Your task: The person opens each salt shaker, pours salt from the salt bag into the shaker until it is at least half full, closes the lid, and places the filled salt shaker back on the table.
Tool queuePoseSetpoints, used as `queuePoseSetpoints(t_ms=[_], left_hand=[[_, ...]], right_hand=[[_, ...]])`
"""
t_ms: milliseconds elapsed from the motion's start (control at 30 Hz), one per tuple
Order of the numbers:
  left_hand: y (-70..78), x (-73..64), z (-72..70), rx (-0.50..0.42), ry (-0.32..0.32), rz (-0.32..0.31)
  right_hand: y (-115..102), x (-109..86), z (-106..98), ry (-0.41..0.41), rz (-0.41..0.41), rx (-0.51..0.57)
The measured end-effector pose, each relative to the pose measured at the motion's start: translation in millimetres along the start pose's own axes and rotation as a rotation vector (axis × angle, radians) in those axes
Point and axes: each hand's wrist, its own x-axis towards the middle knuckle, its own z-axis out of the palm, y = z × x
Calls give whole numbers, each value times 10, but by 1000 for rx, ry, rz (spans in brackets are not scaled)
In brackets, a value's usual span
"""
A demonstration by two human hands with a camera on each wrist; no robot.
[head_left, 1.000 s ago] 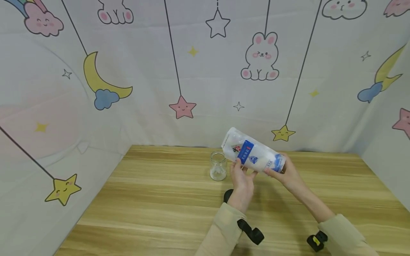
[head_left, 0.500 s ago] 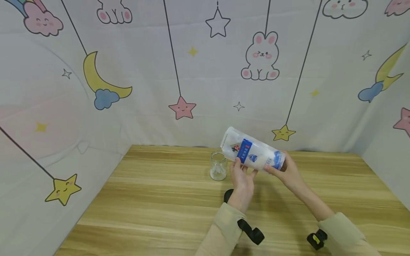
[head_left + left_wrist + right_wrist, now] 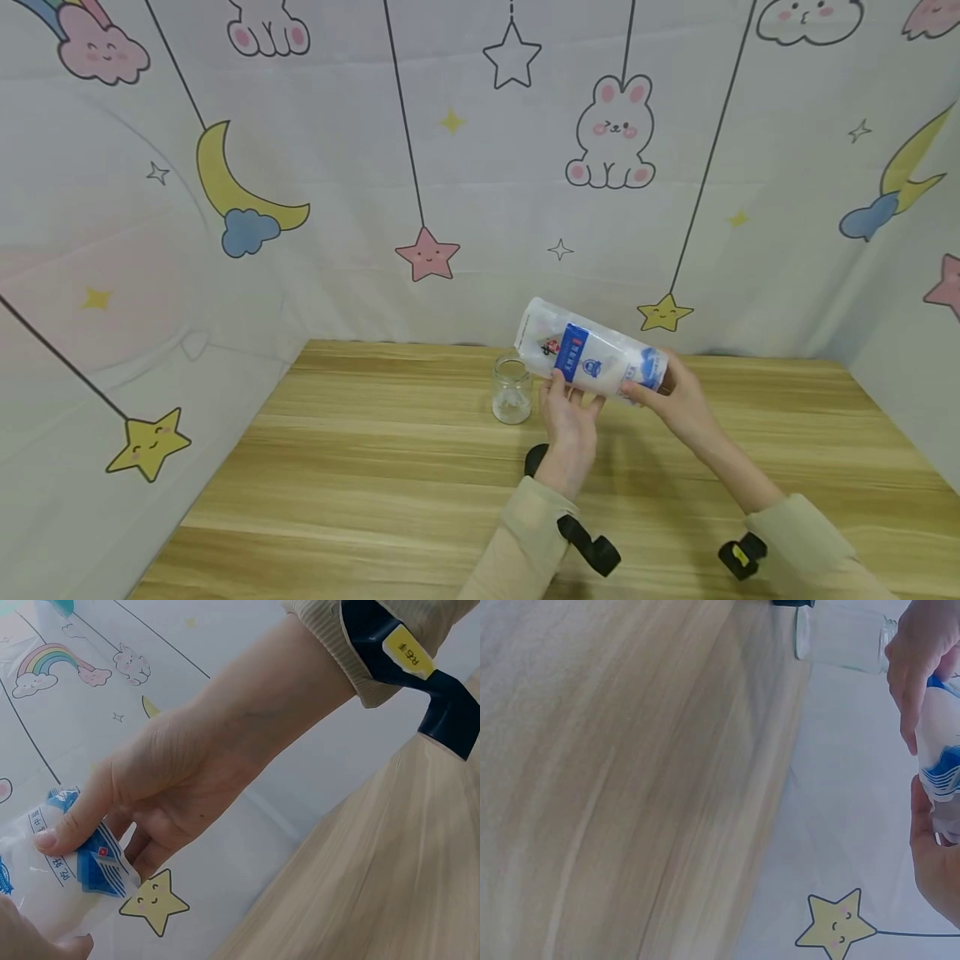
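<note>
Nearest me, beige cuffed sleeves (image 3: 513, 537). Then the left hand (image 3: 570, 425), fingers under the middle of a shiny white-and-blue plastic packet (image 3: 596, 346), thumb on its front. The right hand (image 3: 686, 404) has the packet's right end between thumb and fingers, so both have hold. It's slanted, up off the wood-grain table (image 3: 360, 475). I'd guess floppy, slick and a bit weighty; I'd support underneath and pinch that end. By its left end, a clear round glass jar (image 3: 512, 398), probably breakable.
</note>
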Motion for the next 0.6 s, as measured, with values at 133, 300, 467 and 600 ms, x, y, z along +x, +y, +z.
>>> queuePoseSetpoints(t_ms=[133, 300, 467, 600], left_hand=[[-3, -4, 4, 5, -7, 3], [-5, -3, 8, 3, -20, 12], [-8, 1, 9, -18, -21, 14], [-5, 6, 5, -36, -21, 11]], right_hand=[[-20, 24, -7, 24, 6, -21], [-44, 47, -12, 32, -3, -36], [-72, 57, -17, 21, -10, -40], [-102, 65, -18, -3, -2, -41]])
